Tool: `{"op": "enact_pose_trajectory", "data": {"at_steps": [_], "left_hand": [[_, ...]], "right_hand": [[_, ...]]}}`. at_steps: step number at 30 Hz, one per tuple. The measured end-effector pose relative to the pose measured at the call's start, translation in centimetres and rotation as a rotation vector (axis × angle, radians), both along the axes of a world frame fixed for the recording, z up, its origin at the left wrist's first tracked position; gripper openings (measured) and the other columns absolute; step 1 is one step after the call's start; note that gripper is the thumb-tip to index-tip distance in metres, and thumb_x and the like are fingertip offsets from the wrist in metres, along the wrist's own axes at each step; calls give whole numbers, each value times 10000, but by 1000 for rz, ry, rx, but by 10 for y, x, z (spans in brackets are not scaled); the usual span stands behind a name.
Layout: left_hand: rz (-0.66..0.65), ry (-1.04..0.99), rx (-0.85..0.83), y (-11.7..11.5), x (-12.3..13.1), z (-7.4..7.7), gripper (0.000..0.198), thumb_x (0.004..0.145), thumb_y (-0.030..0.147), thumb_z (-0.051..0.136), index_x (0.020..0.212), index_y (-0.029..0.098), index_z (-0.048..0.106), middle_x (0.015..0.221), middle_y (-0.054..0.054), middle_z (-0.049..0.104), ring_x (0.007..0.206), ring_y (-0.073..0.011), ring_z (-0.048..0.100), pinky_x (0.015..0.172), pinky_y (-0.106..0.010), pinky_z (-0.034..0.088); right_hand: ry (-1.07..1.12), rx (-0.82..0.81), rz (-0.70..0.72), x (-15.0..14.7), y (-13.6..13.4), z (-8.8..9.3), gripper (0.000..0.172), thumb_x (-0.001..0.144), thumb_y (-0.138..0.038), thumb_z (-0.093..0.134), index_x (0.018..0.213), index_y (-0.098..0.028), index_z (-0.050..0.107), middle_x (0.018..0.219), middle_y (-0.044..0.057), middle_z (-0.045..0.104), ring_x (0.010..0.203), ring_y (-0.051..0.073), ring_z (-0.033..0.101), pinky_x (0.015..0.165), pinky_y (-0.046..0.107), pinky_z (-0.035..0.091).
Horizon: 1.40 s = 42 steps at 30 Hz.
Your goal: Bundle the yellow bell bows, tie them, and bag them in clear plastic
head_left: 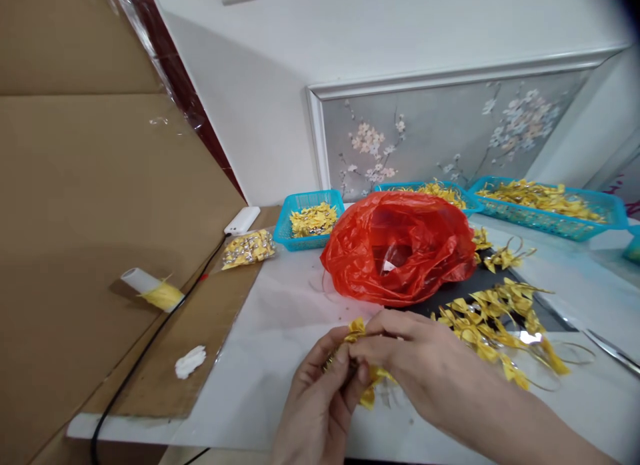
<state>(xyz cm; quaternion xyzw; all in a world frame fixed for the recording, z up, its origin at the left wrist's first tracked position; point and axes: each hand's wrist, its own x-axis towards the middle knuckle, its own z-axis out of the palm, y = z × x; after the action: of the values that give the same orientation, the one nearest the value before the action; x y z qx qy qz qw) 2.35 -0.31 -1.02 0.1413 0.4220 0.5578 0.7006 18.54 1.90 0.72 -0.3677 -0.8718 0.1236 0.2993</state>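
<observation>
1. Two bare hands meet above the near part of the white table (245, 378).
2. Left hand (316, 401) and right hand (425, 361) both grasp a yellow ribbon piece (356, 329) with bent fingers; these fingers hide part of it, so its full form I cannot tell.
3. Just beyond the hands sits a crumpled red plastic bag (353, 268).
4. To its right lie more yellow ribbon bows (483, 318), some upon a black sheet (483, 279).
5. Farther back, turquoise baskets (300, 201) contain similar yellow pieces (314, 219).
</observation>
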Motion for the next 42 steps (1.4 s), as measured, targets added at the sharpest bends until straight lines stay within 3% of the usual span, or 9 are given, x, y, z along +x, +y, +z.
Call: {"op": "enact_pose_trajectory", "data": {"at_steps": [5, 10, 14, 17, 20, 22, 26, 34, 42], "left_hand": [[132, -118, -94, 7, -17, 8, 259, 893, 24, 472, 987, 134, 687, 719, -72, 667, 614, -101, 664, 517, -160, 555], [237, -275, -53, 8, -29, 19, 312, 940, 52, 372, 1101, 77, 639, 830, -123, 665, 586, -77, 638, 479, -122, 529], [203, -223, -54, 6, -25, 15, 335, 912, -28, 375, 1094, 68, 640, 791, -107, 663, 596, -75, 657, 531, -127, 557], [196, -166, -95, 7, -20, 11, 305, 894, -49, 404, 1009, 62, 663, 778, -104, 686, 610, -82, 678, 549, -128, 569], [247, -91, -106, 8, -18, 11, 296, 882, -62, 419, 932, 57, 686, 768, -104, 710, 609, -83, 688, 566, -131, 575], [272, -12, -85, 6, -18, 10, 299, 855, -88, 447, 901, 62, 703, 800, -112, 731, 649, -93, 704, 605, -140, 581], [174, 139, -4, 0, -22, 6, 296, 714, -91, 660, 917, 114, 730, 869, -98, 756, 754, -114, 713, 686, -152, 575], [185, 224, 72, 1, -16, 1, 345, 499, 103, 885, 815, 159, 760, 771, -27, 755, 722, -100, 686, 679, -130, 552], [206, 211, 49, 2, -12, 0, 317, 498, 144, 896, 777, 171, 747, 790, -6, 725, 706, -92, 671, 710, -156, 557]], "right_hand": [[40, -11, -119, 28, 2, 3, 317, 939, -111, 378, 1032, -218, 662, 935, 42, 665, 809, 155, 649, 699, 256, 511], [-188, -132, -194, 37, -18, -28, 263, 938, -207, 451, 772, -244, 652, 736, 1, 618, 646, 164, 634, 579, 271, 463], [-236, -69, -312, 25, -26, -49, 160, 903, -205, 505, 840, -238, 648, 790, 14, 630, 674, 195, 646, 551, 286, 440], [-284, -12, -413, 18, -19, -48, 215, 886, -157, 499, 1024, -250, 634, 854, 23, 639, 645, 200, 642, 502, 283, 396], [-367, -48, -341, 17, -8, -41, 254, 848, -97, 496, 872, -274, 676, 755, 5, 626, 653, 198, 644, 498, 263, 366], [-296, -126, -310, 20, -4, -39, 298, 855, -95, 466, 791, -280, 691, 744, 2, 642, 692, 192, 655, 534, 258, 392], [80, -316, -290, 30, -3, -39, 311, 897, -185, 435, 940, -315, 714, 883, -23, 720, 740, 161, 670, 672, 259, 469], [403, -672, -174, 32, -2, -20, 240, 898, -404, 518, 862, -256, 703, 822, -8, 691, 765, 167, 619, 658, 229, 472], [527, -700, -110, 20, -2, -14, 228, 912, -358, 494, 914, -210, 667, 768, 10, 681, 715, 143, 604, 629, 217, 454]]}}
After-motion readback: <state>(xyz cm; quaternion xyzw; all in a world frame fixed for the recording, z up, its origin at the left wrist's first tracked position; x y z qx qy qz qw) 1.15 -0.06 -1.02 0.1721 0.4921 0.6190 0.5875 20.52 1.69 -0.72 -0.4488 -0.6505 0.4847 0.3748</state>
